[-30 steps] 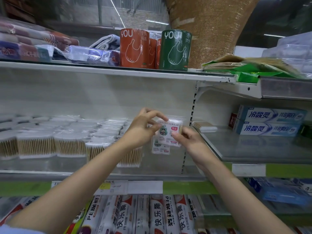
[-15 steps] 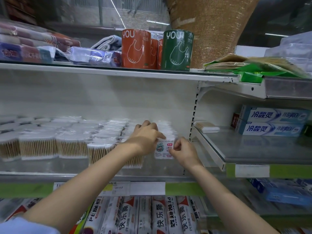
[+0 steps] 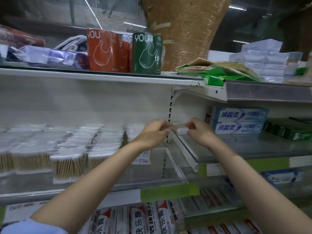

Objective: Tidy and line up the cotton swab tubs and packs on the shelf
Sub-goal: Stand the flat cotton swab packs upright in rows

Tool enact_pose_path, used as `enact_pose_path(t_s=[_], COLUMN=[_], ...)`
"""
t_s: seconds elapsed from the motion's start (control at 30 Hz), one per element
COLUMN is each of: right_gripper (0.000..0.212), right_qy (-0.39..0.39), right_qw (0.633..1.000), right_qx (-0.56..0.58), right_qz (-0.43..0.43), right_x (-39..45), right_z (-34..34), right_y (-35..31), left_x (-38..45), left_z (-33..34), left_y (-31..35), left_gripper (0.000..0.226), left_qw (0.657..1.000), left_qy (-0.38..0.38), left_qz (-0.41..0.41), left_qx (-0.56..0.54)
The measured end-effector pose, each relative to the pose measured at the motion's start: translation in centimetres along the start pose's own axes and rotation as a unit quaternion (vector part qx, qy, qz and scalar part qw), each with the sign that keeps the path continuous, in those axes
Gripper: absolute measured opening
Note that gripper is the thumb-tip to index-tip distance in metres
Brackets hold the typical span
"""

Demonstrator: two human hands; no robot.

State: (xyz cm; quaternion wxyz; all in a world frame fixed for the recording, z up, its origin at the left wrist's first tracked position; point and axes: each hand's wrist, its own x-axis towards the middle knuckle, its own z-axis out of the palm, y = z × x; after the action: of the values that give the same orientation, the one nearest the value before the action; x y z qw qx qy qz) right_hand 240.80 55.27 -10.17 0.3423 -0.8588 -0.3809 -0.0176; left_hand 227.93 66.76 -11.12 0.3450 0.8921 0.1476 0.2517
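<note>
Both hands reached a flat cotton swab pack (image 3: 180,129) lying at the far left corner of the right-hand shelf (image 3: 253,147), its long axis running left to right. The left hand (image 3: 154,132) pinched its left end and the right hand (image 3: 200,130) its right end, fingers curled. On the left shelf (image 3: 101,183), clear tubs (image 3: 67,164) held upright wooden-stemmed swabs in rows. Bare shelf lay open near the pack, with toothpaste boxes (image 3: 239,121) stacked just to its right.
</note>
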Motion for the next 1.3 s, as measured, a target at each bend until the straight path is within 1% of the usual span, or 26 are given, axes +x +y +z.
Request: enact_pose_path(t_s=[0.07,0.17,0.27,0.33,0.4,0.47,0.53,0.6,0.67,0.73,0.8,0.83,0.87,0.93,0.97,1.03,1.07,1.1,1.17,1.23,1.3], right_gripper=[0.037,0.044,0.050,0.051,0.054,0.056,0.056,0.051,0.043,0.041,0.042,0.044,0.044,0.042,0.038,0.029,0.025,0.021,0.015,0.010,0.007], right_qy=[-0.035,-0.074,-0.100,-0.107,-0.097,-0.075,-0.057,-0.075,-0.095,-0.094,-0.079,-0.071,-0.062,-0.027,-0.004,0.045,0.056,0.050,0.016,-0.017,-0.046], right_qw=[0.999,0.995,0.993,0.994,0.995,0.997,0.997,0.995,0.993,0.993,0.994,0.995,0.997,0.999,0.999,0.993,0.986,0.977,0.955,0.936,0.920], right_qx=[-0.022,-0.047,-0.056,-0.033,-0.013,-0.017,-0.032,-0.046,-0.060,-0.068,-0.074,-0.064,-0.044,0.011,0.040,0.098,0.143,0.194,0.285,0.341,0.379], right_qz=[0.016,0.044,0.034,0.020,0.010,0.012,0.034,0.051,0.042,0.021,0.005,-0.004,-0.008,-0.015,-0.025,-0.052,-0.061,-0.067,-0.080,-0.089,-0.087], right_x=[1.0,1.6,1.9,1.7,1.7,2.0,2.6,2.8,2.3,1.7,1.1,0.8,0.6,-0.1,-0.4,-1.4,-2.2,-2.9,-4.2,-5.1,-5.7], right_z=[-0.8,-0.8,-0.3,-0.1,0.3,0.3,0.1,-0.1,0.1,0.4,0.6,0.6,0.7,0.6,0.5,0.0,-0.3,-0.5,-0.7,-0.4,0.4], right_y=[1.6,3.2,3.5,3.1,2.9,2.4,2.4,2.4,2.2,2.3,2.2,2.2,2.2,1.9,1.6,0.9,0.3,-0.3,-1.4,-2.4,-3.2], left_x=[1.1,3.1,4.3,4.7,4.6,4.7,4.9,4.8,4.7,4.4,4.2,3.8,3.5,2.8,2.3,1.2,0.6,-0.2,-1.5,-2.8,-3.7], left_z=[1.1,2.7,4.0,4.4,4.4,4.1,3.9,3.9,4.1,4.4,4.6,4.5,4.3,3.7,3.2,1.8,1.0,0.1,-1.2,-2.1,-2.6], left_y=[0.9,1.2,0.8,0.7,0.8,0.7,0.7,0.9,1.0,0.8,0.3,0.2,0.1,0.0,0.0,0.4,0.7,1.1,1.4,1.4,0.8], left_gripper=[0.034,0.045,0.052,0.051,0.051,0.050,0.053,0.051,0.044,0.050,0.054,0.054,0.053,0.051,0.046,0.027,0.016,0.010,0.015,0.018,0.022], left_qw=[0.996,0.989,0.982,0.977,0.974,0.978,0.982,0.983,0.982,0.978,0.978,0.982,0.988,0.998,0.998,0.997,0.996,0.995,0.988,0.977,0.969], left_qy=[-0.026,-0.058,-0.062,-0.046,-0.035,-0.033,-0.038,-0.052,-0.069,-0.070,-0.056,-0.045,-0.026,0.023,0.048,0.071,0.076,0.081,0.090,0.084,0.069], left_qz=[-0.042,-0.103,-0.136,-0.141,-0.132,-0.121,-0.124,-0.137,-0.142,-0.153,-0.141,-0.127,-0.112,-0.058,-0.026,0.016,0.024,0.023,0.009,-0.005,-0.021], left_qx=[-0.081,-0.094,-0.116,-0.154,-0.182,-0.166,-0.141,-0.114,-0.099,-0.125,-0.146,-0.135,-0.100,-0.008,0.012,-0.016,-0.039,-0.061,-0.123,-0.195,-0.238])
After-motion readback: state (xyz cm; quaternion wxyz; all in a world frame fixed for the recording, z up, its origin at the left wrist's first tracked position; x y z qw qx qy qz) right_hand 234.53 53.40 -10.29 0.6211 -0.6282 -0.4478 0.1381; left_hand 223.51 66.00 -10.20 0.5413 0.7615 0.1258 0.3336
